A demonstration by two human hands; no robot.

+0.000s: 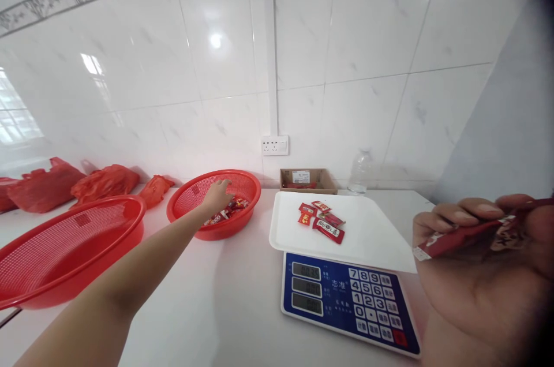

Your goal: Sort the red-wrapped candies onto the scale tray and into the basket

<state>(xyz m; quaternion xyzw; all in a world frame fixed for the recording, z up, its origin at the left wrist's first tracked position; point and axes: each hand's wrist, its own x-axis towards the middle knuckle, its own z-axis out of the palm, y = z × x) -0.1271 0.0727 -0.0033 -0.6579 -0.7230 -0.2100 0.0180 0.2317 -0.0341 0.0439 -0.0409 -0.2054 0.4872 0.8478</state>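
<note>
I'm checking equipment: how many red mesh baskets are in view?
2: the left basket at the picture's left edge, and the right basket beside it, which the left hand reaches into.

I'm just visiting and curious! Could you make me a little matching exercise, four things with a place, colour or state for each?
Things:
1. left hand
2. right hand
3. cardboard box
4. scale

Descriptions:
A. blue panel with number keys
B. over a red basket
C. brown, near the tiled wall
D. holding red wrappers

Pairs: 1-B, 2-D, 3-C, 4-A
</note>
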